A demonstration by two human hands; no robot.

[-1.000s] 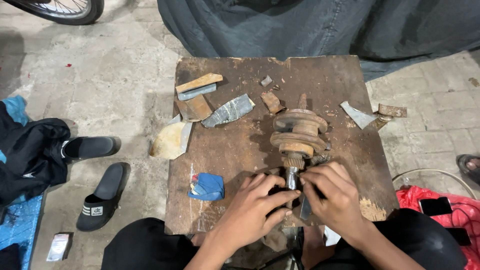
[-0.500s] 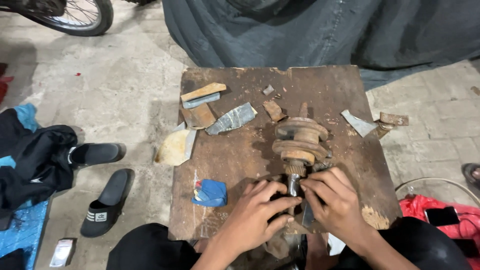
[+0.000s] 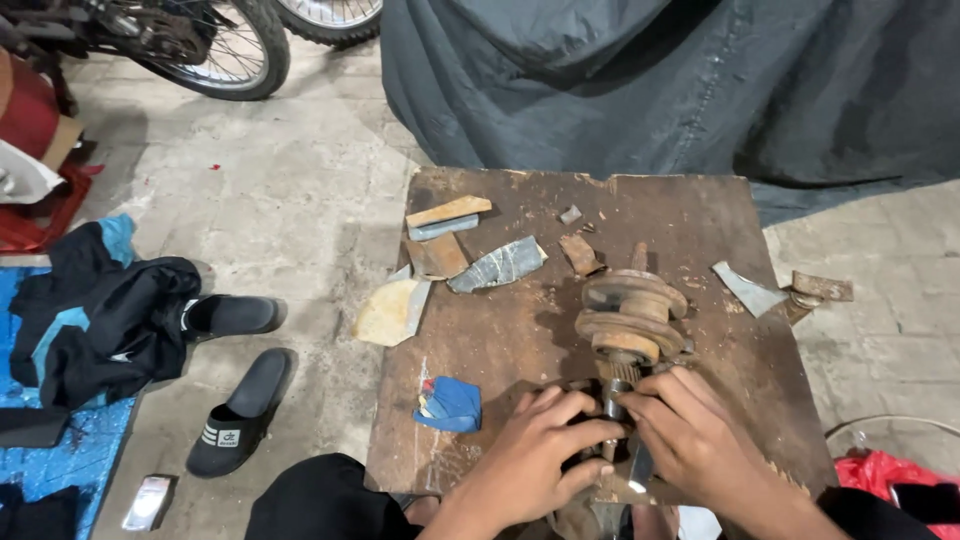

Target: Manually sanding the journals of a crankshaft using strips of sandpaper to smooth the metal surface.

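Note:
A rusty metal part (image 3: 630, 315) made of stacked discs on a shaft lies on a worn wooden board (image 3: 520, 340). My left hand (image 3: 535, 460) and my right hand (image 3: 690, 440) are both closed around the near end of its shaft (image 3: 612, 395). Fingertips of both hands meet at the shaft. A thin shiny metal piece (image 3: 640, 468) shows under my right hand. What lies beneath my palms is hidden.
Torn sandpaper scraps (image 3: 498, 265), small wood pieces (image 3: 448, 212) and a blue rag (image 3: 452, 403) lie on the board. Black sandals (image 3: 240, 410) and dark clothes (image 3: 100, 310) lie at left. A grey tarp (image 3: 680, 80) hangs behind, and a bike wheel (image 3: 215, 50) stands at the back left.
The view has tilted up a little, so the board sits lower in frame. Both hands stay on the shaft with only slight finger shifts.

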